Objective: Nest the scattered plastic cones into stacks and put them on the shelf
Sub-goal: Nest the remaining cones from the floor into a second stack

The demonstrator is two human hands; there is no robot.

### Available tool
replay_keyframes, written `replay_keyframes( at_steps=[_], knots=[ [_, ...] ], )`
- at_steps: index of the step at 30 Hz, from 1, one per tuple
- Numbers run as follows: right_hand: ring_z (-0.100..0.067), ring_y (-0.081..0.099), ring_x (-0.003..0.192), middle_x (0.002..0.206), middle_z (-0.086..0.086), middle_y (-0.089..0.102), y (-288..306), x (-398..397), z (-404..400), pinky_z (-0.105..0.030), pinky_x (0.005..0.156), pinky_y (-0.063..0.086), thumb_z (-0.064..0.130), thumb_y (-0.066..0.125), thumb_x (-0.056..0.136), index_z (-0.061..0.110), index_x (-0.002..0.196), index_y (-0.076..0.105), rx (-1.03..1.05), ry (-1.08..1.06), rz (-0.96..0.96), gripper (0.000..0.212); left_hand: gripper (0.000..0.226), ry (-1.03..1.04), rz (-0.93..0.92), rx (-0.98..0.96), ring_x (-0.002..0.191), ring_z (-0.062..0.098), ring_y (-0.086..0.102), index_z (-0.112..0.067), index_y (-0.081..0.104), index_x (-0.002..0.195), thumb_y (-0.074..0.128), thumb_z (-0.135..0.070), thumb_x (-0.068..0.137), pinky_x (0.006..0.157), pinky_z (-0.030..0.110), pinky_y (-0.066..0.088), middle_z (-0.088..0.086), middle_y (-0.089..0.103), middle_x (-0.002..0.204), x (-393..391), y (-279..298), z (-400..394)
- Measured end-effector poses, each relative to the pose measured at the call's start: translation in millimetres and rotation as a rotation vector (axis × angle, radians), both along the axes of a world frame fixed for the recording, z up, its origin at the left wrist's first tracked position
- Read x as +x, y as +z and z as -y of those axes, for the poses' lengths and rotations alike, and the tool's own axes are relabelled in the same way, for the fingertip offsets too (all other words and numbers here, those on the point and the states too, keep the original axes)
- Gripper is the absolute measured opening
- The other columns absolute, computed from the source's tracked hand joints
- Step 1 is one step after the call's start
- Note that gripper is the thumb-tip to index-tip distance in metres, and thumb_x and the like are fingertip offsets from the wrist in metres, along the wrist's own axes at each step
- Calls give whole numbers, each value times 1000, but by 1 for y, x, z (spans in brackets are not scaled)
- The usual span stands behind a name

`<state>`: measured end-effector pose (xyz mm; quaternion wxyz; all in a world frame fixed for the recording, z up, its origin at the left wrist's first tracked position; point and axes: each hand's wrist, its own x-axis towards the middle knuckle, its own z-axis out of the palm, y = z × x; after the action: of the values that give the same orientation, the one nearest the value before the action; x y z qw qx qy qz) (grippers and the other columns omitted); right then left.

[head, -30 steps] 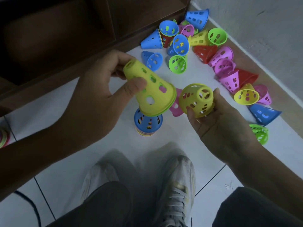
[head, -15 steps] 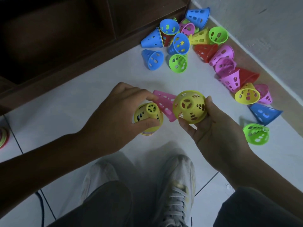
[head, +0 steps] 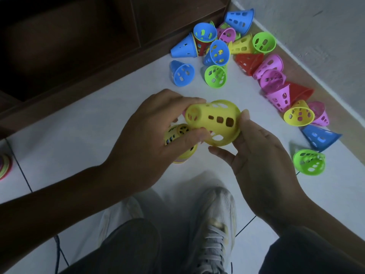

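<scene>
the dark wooden shelf [head: 83, 46] fills the upper left, its base running along the white tiled floor [head: 79, 123]. scattered cones [head: 262, 62] in blue, green, pink, red and yellow lie in a loose arc from the shelf foot along the wall on the right, most on their sides. a grey laced shoe [head: 213, 230] shows at the bottom. the left hand [head: 150, 147] reaches in from the lower left, fingers curled round the narrow tip of a yellow cone [head: 215, 121]. the right hand [head: 258, 159] grips its wide rim between thumb and fingers. the cone lies sideways in the air, long axis near level, tip pointing left. under it a nested stack [head: 177, 143] stands on the floor, yellow on top.
</scene>
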<state>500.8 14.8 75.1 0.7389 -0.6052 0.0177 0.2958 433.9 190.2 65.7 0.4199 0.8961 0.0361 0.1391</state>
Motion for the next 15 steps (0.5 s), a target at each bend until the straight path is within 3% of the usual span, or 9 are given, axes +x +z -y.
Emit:
replay_keyframes(
  at_steps=[2, 4, 9, 12, 15],
  knots=[
    [-17, 68, 110, 110, -7, 74, -1, 2, 1, -44, 86, 56, 37, 39, 106, 19, 92, 74, -55, -20, 15, 42, 35, 49, 30, -61, 97, 12, 58, -16, 63, 113, 53, -44, 94, 77, 18, 47, -2, 59, 106, -2, 2, -1],
    [-10, 67, 112, 110, 3, 75, -2, 7, 2, -43, 89, 57, 34, 37, 106, 17, 102, 72, -97, -36, 35, 40, 37, 98, 63, -71, 93, 15, 56, -7, 61, 108, 50, -40, 95, 76, 26, 48, 5, 57, 104, -4, 2, -4],
    [-16, 68, 112, 114, -5, 74, -2, 19, 8, -38, 90, 47, 14, 47, 99, 6, 116, 66, 7, -143, -124, 27, 30, 154, 164, -55, 89, 11, 50, -3, 55, 104, 45, -29, 96, 76, 17, 42, 7, 49, 100, -6, 6, -9],
    [-17, 69, 110, 117, -8, 73, 0, 24, 8, -36, 90, 45, 16, 56, 81, 7, 118, 64, 102, -153, -163, 39, 34, 168, 144, 59, 86, 8, 44, -1, 56, 106, 46, -31, 94, 76, 8, 36, 4, 45, 102, -4, 4, -15],
    [-16, 69, 111, 118, -8, 73, 3, 25, 6, -34, 92, 44, 19, 58, 74, 8, 120, 63, 133, -175, -181, 48, 41, 144, 21, 169, 91, 12, 45, -7, 57, 114, 48, -40, 92, 73, 22, 45, 2, 47, 108, -4, -5, -21]
  ],
)
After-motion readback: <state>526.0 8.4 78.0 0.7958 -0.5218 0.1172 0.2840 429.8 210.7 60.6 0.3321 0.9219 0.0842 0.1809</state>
